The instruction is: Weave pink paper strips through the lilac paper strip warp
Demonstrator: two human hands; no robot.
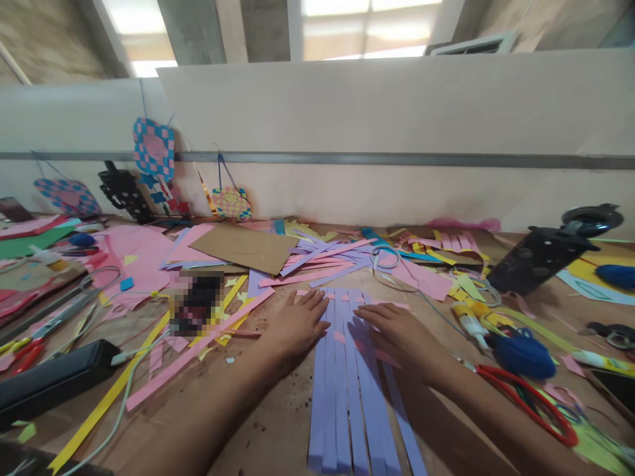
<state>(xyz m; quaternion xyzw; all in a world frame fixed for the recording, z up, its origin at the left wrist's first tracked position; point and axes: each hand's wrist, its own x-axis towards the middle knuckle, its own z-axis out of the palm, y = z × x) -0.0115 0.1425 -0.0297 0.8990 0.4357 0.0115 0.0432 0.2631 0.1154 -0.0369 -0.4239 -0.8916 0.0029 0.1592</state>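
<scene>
Several long purple paper strips (342, 396) lie side by side on the brown table, running away from me. Short pieces of a pink paper strip (339, 337) show between them, passing over some and under others near the far end. My left hand (300, 324) lies flat with fingers stretched out, its fingertips touching the left edge of the purple strips. Opposite it, my right hand (394, 334) rests over the right side of the strips, fingers extended and partly covering the pink strip. I see nothing gripped in either hand.
Red-handled scissors (533, 396) and blue yarn (524, 354) lie right, near a glue bottle (470, 324) and a black tumbler (543, 258). Brown cardboard (243, 246) and loose strips lie behind. A black power strip (59, 380) is left. Woven paper ornaments (153, 149) hang at the wall.
</scene>
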